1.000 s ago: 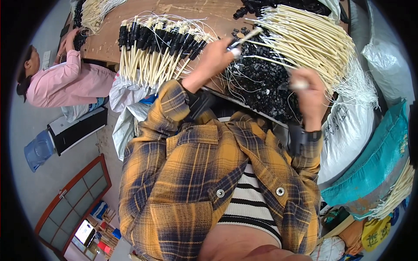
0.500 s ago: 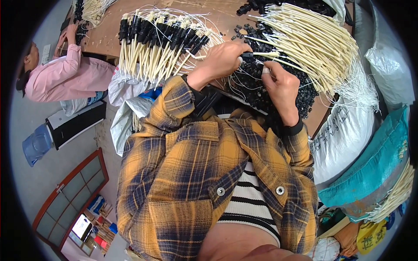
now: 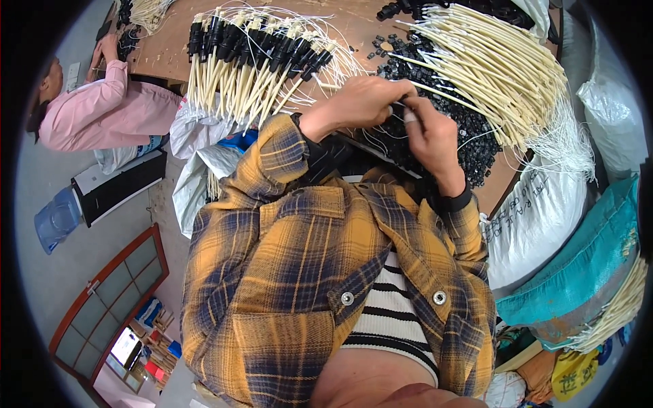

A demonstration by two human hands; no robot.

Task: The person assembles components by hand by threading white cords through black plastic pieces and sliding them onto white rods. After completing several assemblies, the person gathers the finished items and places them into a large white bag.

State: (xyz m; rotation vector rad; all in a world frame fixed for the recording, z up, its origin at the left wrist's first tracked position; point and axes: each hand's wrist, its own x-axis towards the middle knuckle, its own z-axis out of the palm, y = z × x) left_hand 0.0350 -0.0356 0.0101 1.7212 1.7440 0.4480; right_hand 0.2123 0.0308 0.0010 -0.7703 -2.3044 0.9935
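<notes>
Plywood bench (image 3: 340, 30) fills the top of the view, and on it lie the biggest things: one fan of cream-sleeved wires (image 3: 496, 68) at the right, loose and uncapped, and one fan of finished wires with black caps (image 3: 252, 58) at the left, too many in each to count. Beside the bench stand two white sacks (image 3: 537, 224) at the right edge, with a teal bag (image 3: 578, 272) below them. Between the two fans spreads a single heap of small black plastic caps (image 3: 456, 122), dozens at least. Over that heap the person's two hands meet: the left hand (image 3: 360, 102) curls nearly closed, and the right hand (image 3: 428, 136) pinches with thumb and forefinger, its fingers (image 3: 410, 114) tight on what looks like one thin white wire end and one black cap, though the piece is too small to be sure of. The work sits just above the heap, between both palms. Doing this well seems to call for holding the wire close to its tip so it stays stiff, lining it up straight with the cap's opening, and pressing squarely. A co-worker in a pink jacket (image 3: 102, 112) sits at the far left.
</notes>
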